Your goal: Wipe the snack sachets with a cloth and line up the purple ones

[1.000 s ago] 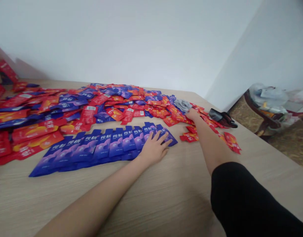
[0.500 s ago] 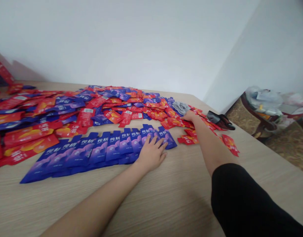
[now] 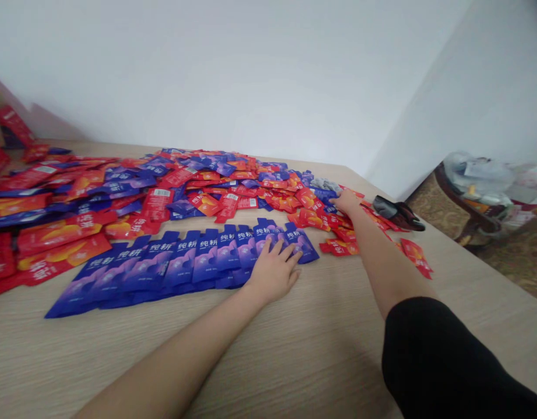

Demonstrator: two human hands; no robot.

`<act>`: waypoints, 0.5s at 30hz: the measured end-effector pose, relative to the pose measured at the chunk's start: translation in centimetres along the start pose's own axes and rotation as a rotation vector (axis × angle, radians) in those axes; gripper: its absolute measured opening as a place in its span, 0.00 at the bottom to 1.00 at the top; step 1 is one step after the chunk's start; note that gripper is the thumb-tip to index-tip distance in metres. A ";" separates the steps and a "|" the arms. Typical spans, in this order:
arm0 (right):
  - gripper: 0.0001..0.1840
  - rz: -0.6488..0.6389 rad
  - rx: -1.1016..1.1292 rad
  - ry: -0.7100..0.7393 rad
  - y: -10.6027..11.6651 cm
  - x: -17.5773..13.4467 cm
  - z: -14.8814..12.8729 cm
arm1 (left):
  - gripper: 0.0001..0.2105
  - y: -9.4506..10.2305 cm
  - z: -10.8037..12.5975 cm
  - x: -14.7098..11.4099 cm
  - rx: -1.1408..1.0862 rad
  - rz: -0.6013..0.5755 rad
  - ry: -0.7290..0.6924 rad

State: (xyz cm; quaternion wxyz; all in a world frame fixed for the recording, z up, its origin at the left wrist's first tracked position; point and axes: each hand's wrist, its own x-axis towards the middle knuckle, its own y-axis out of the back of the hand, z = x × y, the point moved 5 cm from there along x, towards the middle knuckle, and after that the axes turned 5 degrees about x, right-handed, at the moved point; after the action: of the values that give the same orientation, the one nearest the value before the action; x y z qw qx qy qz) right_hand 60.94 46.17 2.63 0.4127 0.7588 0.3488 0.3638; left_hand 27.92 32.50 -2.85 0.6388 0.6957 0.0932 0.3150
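Observation:
A long overlapping row of blue-purple pouches (image 3: 181, 265) lies flat on the table, their narrow spout ends pointing away from me. Over the right end of that row, my left hand (image 3: 275, 270) rests palm down with its fingers spread. My right hand (image 3: 348, 203) reaches to the far right side of a large mixed heap of red and blue pouches (image 3: 225, 174). Its fingertips are closed on a blue pouch (image 3: 324, 196), though the fingers are partly hidden. Just behind that pouch sits a crumpled grey cloth (image 3: 325, 183), partly covered.
Several red pouches (image 3: 338, 244) lie under and beside my right forearm. A dark, glossy object (image 3: 397, 212) sits at the table's right edge. Beyond that edge, a brown patterned chair (image 3: 456, 203) holds plastic bags (image 3: 480, 174). A white wall (image 3: 251, 75) stands behind the table.
A blue pouch now shows at my right fingertips, in front of the grey cloth. My left hand stays on the row. The whole view has shifted slightly.

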 end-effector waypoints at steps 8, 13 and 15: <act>0.20 0.071 0.786 0.202 6.6 -7.6 -5.1 | 0.27 3.2 -0.7 1.1 -1.144 -0.017 0.388; 0.17 -0.463 1.321 0.392 5.8 -18.4 -10.5 | 0.36 6.4 2.7 0.4 -2.059 -0.543 0.281; 0.19 -0.560 1.304 0.390 5.3 -20.7 -11.5 | 0.26 7.1 3.8 -0.7 -2.203 -0.622 0.326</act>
State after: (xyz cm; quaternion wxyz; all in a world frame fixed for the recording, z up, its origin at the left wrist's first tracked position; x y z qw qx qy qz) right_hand 42.33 31.04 6.36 -0.1147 0.6541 0.7421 0.0916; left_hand 27.59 27.79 3.75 0.9296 -0.3403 0.0165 0.1408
